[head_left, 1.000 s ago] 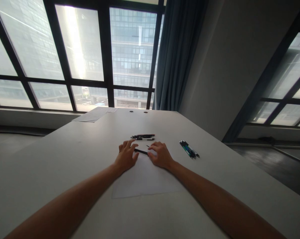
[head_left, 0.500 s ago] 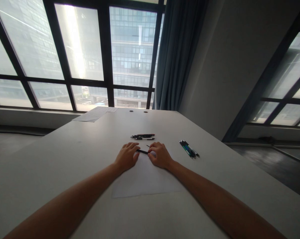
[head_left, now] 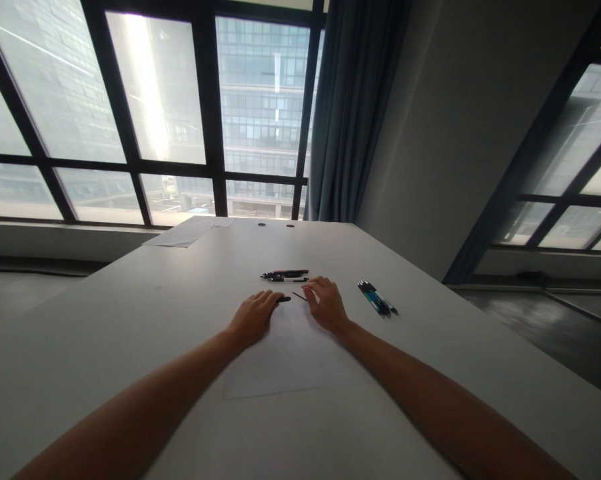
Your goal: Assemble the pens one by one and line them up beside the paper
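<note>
Between the two hands, on the far edge of a white sheet of paper (head_left: 290,353), lies a short black pen piece (head_left: 283,299), its long axis running roughly left to right across the person's front. The left hand (head_left: 253,317) rests palm down on the sheet with fingers loosely curled; its fingertips touch or cover the near end of the piece, and whether it grips it cannot be told. The right hand (head_left: 325,303) lies flat and spread, fingers extended forward, holding nothing visible; a thin dark refill (head_left: 299,295) lies just beside its fingertips, angled slightly. The left hand is clearly the nearer to the black piece. Just beyond both hands a row of dark pens (head_left: 285,275) lies crosswise on the table (head_left: 130,313). A bundle of blue-green pens (head_left: 378,299) lies well apart to the right of the right hand, angled diagonally.
</note>
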A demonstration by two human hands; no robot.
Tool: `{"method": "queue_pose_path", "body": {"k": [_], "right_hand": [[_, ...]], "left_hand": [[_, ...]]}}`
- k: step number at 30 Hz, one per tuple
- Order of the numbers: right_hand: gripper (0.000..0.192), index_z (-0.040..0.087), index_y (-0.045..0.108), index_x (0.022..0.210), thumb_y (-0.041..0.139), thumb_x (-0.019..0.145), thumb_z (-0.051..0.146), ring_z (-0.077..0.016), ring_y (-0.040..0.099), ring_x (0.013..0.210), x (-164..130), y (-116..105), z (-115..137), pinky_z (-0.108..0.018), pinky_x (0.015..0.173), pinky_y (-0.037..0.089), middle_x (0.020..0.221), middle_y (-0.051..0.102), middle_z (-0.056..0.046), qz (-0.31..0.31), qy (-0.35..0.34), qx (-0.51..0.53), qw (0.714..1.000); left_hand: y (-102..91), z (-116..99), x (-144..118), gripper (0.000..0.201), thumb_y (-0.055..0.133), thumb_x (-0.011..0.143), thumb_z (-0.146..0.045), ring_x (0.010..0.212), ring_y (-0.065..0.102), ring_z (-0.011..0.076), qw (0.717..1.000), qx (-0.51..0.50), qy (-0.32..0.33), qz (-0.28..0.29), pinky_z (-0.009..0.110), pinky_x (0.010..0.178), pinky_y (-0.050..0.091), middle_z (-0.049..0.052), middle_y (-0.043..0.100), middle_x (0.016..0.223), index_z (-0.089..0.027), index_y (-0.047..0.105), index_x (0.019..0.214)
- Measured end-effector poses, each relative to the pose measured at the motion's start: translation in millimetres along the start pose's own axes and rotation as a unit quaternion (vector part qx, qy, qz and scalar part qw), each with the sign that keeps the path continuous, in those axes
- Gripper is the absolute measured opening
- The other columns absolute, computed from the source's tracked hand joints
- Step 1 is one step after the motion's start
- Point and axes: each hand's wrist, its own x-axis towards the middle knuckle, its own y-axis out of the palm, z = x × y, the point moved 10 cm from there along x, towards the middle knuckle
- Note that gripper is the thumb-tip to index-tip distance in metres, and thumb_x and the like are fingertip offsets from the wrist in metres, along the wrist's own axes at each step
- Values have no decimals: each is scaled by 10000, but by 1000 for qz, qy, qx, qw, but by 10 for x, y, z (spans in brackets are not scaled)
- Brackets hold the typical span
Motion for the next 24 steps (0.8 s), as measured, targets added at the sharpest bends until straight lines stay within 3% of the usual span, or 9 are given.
{"method": "queue_pose_path", "body": {"k": [4,10,18,24], "right_hand": [[97,168,692,856,597,845,184,-231,532,960,-13,144,-254,-367,827,366,989,634,-88,58,59,-91,992],[102,171,695,760,619,827,174,-243,520,952,-40,239,-298,-363,787,356,968,634,-100,103,74,-127,984],[113,178,625,786,558,869,141,-227,530,907,-29,249,-258,-337,751,333,932,634,-88,96,65,-110,987],[139,175,563,881,443,921,119,-184,552,767,-9,177,-174,-318,810,322,813,646,-45,65,63,-58,994]], "left_hand": [[11,7,-4,273,366,972,-190,953,610,206,1000,-3,4,-2,347,856,498,79,657,1039,-199,550,1174],[35,13,-4,283,387,938,-144,952,615,218,1000,-1,-1,5,368,853,500,85,665,1036,-195,563,1153],[41,36,-9,530,419,854,-67,963,625,215,1000,20,-15,17,367,846,500,74,662,1076,-237,462,1354],[-2,135,-20,401,408,879,-100,957,628,232,996,43,-73,3,384,846,498,90,652,1120,-193,507,1256]]}}
